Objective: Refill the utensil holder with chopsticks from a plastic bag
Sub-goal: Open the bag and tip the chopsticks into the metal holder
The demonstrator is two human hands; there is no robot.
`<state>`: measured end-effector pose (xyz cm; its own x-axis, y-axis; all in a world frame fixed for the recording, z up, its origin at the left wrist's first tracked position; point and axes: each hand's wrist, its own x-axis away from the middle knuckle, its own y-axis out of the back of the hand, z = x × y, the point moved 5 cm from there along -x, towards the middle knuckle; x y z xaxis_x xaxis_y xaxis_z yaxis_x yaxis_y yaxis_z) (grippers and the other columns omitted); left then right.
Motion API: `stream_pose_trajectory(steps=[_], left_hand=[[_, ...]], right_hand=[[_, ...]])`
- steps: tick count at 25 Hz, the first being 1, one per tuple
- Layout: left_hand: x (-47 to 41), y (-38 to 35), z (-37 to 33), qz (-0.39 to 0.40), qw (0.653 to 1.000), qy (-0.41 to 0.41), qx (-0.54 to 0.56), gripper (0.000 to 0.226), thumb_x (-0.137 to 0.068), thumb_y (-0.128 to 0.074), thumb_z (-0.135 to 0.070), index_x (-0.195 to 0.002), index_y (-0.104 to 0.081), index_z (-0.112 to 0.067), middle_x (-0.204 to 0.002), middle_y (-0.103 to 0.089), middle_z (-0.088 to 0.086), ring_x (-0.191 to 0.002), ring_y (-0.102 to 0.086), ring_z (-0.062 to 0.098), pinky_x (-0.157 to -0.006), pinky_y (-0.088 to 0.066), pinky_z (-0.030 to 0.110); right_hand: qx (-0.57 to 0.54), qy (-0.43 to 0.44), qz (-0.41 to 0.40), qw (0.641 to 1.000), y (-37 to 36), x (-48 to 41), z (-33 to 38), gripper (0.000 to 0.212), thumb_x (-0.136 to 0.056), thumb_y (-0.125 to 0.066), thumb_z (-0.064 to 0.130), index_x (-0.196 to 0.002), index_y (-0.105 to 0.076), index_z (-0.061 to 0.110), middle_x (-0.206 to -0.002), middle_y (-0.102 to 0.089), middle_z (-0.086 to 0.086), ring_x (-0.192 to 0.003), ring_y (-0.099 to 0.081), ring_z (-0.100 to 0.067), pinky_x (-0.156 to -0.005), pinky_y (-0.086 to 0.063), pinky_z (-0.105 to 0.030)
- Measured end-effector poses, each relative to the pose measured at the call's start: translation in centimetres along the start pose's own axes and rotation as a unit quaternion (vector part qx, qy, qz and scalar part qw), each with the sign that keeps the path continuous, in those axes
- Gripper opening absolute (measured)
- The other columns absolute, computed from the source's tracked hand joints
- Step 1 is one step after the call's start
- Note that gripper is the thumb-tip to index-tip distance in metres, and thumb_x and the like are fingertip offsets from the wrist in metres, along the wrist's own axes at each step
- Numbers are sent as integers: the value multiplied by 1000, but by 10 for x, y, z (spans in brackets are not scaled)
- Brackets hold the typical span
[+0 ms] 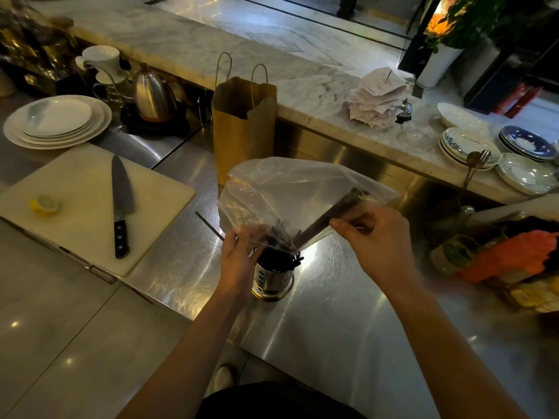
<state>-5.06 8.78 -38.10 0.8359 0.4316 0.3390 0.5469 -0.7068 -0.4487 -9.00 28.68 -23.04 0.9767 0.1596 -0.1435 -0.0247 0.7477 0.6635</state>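
A clear plastic bag (287, 192) is held mouth-down over a perforated steel utensil holder (273, 278) on the steel counter. Dark chopsticks (335, 211) lie slanted inside the bag, their lower ends pointing into the holder, which has dark chopsticks standing in it. My left hand (239, 258) grips the bag's lower edge beside the holder's rim. My right hand (378, 237) pinches the bag and the chopstick bundle through the plastic, up and to the right. One loose chopstick (208, 225) lies on the counter left of the bag.
A white cutting board (90, 204) with a chef's knife (121, 204) and a lemon piece (44, 204) sits at left. A brown paper bag (242, 125) stands behind. Stacked plates (57, 120), a kettle (154, 95), dishes (472, 146) and receipts (378, 98) surround.
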Motion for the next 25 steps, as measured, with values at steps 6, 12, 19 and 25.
stream_pose_trajectory(steps=[6,12,19,25], left_hand=[[-1,5,1,-2,1000,-6,-9,23,-101,-45,-27,-107,-57,-8,-120,-65,17,-117,-60,28,-105,-44,44],[5,4,2,15,996,-2,-88,22,-100,-47,-18,-105,-61,-2,-103,-69,12,-107,-63,26,-104,-46,38],[8,-1,1,30,998,-12,-50,30,-104,-38,-23,-107,-60,-2,-107,-71,10,-112,-63,24,-106,-43,43],[5,4,0,23,998,-10,-61,30,-103,-39,-24,-102,-62,-5,-112,-68,15,-114,-61,26,-106,-43,45]], right_hand=[[3,37,9,999,2,3,5,7,-85,-70,20,-91,-72,20,-81,-67,14,-72,-64,6,-70,-47,-3],[-20,80,-16,996,1,3,7,13,-85,-69,19,-99,-68,17,-82,-61,22,-70,-62,4,-69,-50,-7],[-35,-12,29,999,-12,3,3,19,-83,-70,33,-75,-53,34,-70,-57,20,-62,-59,-1,-62,-44,-5],[-11,-21,-29,999,-7,-1,-1,25,-77,-74,35,-87,-66,14,-69,-62,8,-56,-59,-3,-54,-43,-2]])
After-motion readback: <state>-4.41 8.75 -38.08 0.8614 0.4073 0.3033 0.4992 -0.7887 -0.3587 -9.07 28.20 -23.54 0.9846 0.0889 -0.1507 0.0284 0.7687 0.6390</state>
